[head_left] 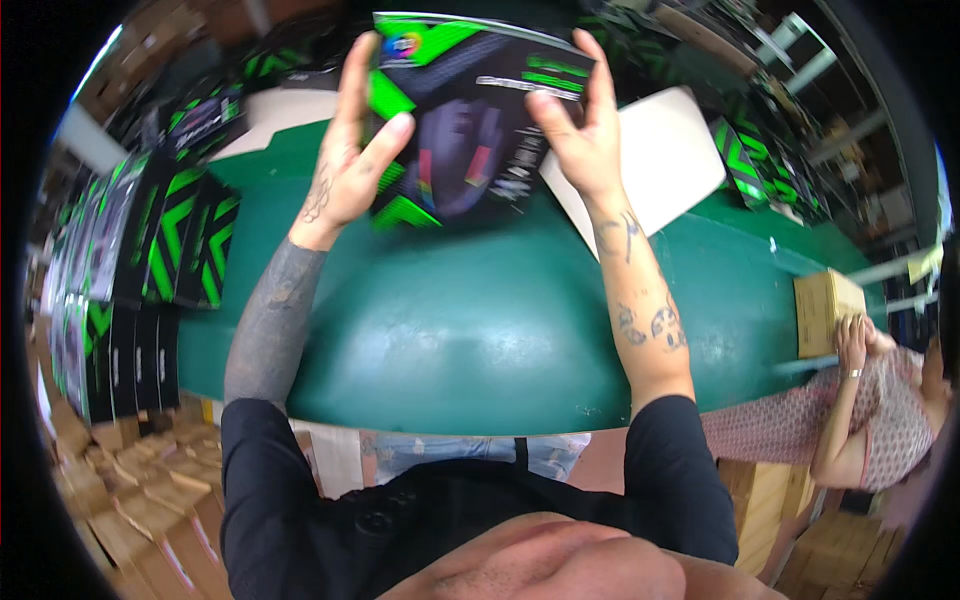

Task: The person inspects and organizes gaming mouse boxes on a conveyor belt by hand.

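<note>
Nearest the camera, a black shirt is filling the lower edge, with both forearms reaching up across a green table. On the far left, brown cartons are lying in a pile below the table, and black boxes with green stripes are standing in a stack along the table's left end. Next, the left hand is gripping the left side of a black-and-green box, its thumb pressing over the front. That box, slightly blurred, is showing a picture of a computer mouse and is sitting between the two hands over the far part of the table; whether it is touching the surface, I cannot tell. The right hand is grasping its right side, thumb lying across the front. Beside the right wrist, a pale flat board is resting on the table. Farther right, more striped boxes are standing near the edge, and another person is touching a small yellowish-brown carton.
</note>
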`<state>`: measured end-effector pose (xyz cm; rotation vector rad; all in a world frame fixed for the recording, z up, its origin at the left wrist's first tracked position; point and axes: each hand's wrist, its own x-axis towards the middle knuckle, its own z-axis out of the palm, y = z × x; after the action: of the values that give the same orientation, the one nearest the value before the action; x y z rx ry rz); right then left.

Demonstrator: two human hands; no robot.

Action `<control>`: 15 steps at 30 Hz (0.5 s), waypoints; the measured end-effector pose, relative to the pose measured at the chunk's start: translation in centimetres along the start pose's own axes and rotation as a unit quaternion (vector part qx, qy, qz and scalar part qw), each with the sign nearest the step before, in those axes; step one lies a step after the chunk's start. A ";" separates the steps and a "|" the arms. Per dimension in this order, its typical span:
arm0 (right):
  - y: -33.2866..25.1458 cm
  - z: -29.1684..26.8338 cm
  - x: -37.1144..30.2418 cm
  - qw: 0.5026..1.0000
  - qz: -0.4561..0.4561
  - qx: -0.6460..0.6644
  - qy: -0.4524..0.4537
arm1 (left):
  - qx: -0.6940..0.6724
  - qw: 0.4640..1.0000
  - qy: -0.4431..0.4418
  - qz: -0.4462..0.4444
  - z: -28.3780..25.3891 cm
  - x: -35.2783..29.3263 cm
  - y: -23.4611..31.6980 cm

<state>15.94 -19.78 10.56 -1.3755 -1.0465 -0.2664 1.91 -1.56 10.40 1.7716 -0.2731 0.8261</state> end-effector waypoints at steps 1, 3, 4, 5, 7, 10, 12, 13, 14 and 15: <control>-1.0 0.4 -0.6 0.991 0.060 0.115 0.025 | 0.030 0.999 -0.014 -0.028 0.2 -0.1 0.9; -1.5 -0.2 -2.2 0.980 0.175 0.098 0.011 | -0.162 0.975 0.003 -0.149 2.0 -1.6 0.8; -1.5 0.0 -2.9 0.976 0.198 0.088 -0.006 | -0.155 0.969 -0.005 -0.193 1.5 -2.5 -0.3; -0.7 0.3 -3.7 0.972 0.219 0.080 -0.022 | -0.236 0.938 0.011 -0.253 1.5 -3.4 -0.3; 1.6 0.7 -5.6 0.976 0.138 -0.159 -0.055 | -0.171 0.955 -0.005 -0.242 1.6 -4.8 -2.4; 2.1 2.5 -7.7 0.951 0.141 -0.259 -0.097 | -0.095 0.965 -0.014 -0.242 2.2 -7.7 -5.2; 2.5 2.1 -7.9 0.967 0.214 -0.125 -0.059 | -0.131 0.963 -0.006 -0.237 2.5 -8.6 -6.1; 3.4 1.5 -8.3 0.967 0.255 -0.014 -0.023 | -0.110 0.961 -0.006 -0.253 2.9 -8.0 -5.7; 3.5 1.2 -8.7 0.964 0.233 0.112 0.058 | -0.088 0.957 -0.006 -0.275 3.0 -8.0 -4.8; 5.0 0.4 -8.8 0.935 0.277 0.196 0.108 | -0.086 0.960 0.007 -0.268 2.7 -7.3 -4.7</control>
<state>14.40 -21.77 0.76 -1.1852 -0.4627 0.1992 0.29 -3.81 1.72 1.5654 0.1417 0.4085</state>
